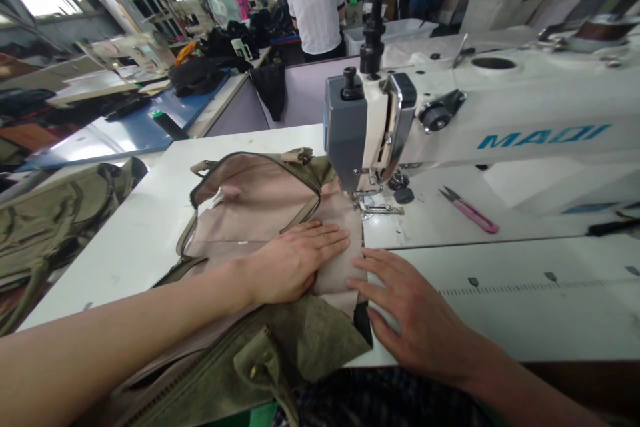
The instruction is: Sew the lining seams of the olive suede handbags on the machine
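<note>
An olive canvas bag (pixel 305 327), its beige lining (pixel 250 203) showing through an open zipper, lies across the sewing table. My left hand (pixel 295 257) rests flat on the lining, fingers stretched toward the right edge. At that edge, my right hand (pixel 400 297) touches the fabric with its fingertips, fingers apart. The far end of the lining edge reaches the presser foot (pixel 377 209) of the white and grey sewing machine (pixel 350 127). Whether the needle is down in the cloth I cannot tell.
Pink-handled thread snips (pixel 470 210) lie on the machine bed to the right. Another olive bag (pixel 55 220) sits at the left. A dark thread cone (pixel 169 125) stands behind the table's far left corner. A person in a white shirt (pixel 316 7) stands further back.
</note>
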Demonstrator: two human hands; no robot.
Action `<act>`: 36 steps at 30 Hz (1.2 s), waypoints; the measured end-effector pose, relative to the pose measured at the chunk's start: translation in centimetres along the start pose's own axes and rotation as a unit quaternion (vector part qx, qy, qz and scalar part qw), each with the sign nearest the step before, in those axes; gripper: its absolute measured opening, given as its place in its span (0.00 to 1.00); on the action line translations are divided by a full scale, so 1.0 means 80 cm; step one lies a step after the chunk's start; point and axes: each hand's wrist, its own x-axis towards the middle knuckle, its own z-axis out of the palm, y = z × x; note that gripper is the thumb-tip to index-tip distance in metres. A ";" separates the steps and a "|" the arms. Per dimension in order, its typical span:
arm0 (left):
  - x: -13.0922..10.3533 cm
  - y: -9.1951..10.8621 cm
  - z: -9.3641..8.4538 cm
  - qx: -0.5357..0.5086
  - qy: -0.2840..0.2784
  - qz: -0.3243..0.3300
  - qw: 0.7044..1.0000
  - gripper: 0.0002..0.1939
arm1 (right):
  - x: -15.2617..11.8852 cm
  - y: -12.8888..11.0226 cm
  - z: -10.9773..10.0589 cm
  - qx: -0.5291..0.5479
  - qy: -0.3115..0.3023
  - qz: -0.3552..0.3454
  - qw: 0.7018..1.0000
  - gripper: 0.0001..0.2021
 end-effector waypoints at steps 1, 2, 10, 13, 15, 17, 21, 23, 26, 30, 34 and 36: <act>0.000 -0.001 -0.004 -0.007 -0.007 0.003 1.000 0.35 | -0.001 -0.004 0.001 0.006 0.000 0.004 1.000 0.18; 0.000 -0.001 -0.007 -0.015 -0.010 0.006 1.000 0.35 | -0.002 -0.008 0.002 0.012 0.004 0.002 1.000 0.15; -0.004 0.001 -0.004 -0.020 0.030 -0.023 0.999 0.39 | 0.009 -0.001 0.010 0.127 0.045 -0.005 0.991 0.25; -0.005 0.000 0.004 -0.014 0.050 -0.019 0.998 0.42 | 0.023 0.014 0.009 0.041 0.046 -0.010 0.998 0.25; -0.005 0.000 0.005 -0.017 0.054 -0.018 0.998 0.43 | 0.035 0.023 0.008 -0.038 0.055 -0.028 0.997 0.23; -0.006 0.000 0.005 -0.020 0.057 -0.021 0.998 0.43 | 0.047 0.029 0.008 -0.099 0.063 -0.046 0.992 0.20; -0.007 0.001 0.004 -0.021 0.059 -0.021 0.998 0.42 | 0.066 0.030 0.012 -0.136 0.065 -0.061 0.987 0.12; -0.006 0.000 0.004 -0.023 0.060 -0.016 0.998 0.43 | 0.069 0.027 0.014 -0.136 0.071 -0.062 0.986 0.11; -0.004 -0.003 0.004 -0.024 0.044 -0.006 0.999 0.41 | 0.058 0.021 0.017 -0.137 0.074 -0.063 0.986 0.14; -0.001 -0.006 0.002 -0.019 0.013 0.005 1.000 0.40 | 0.029 0.009 0.020 -0.132 0.074 -0.064 0.986 0.16; 0.000 -0.004 0.002 -0.015 0.001 0.003 1.000 0.40 | 0.012 0.005 0.018 -0.120 0.072 -0.078 0.987 0.18; 0.002 -0.004 0.001 -0.013 -0.004 -0.003 1.000 0.40 | 0.012 0.008 0.015 -0.119 0.062 -0.091 0.987 0.19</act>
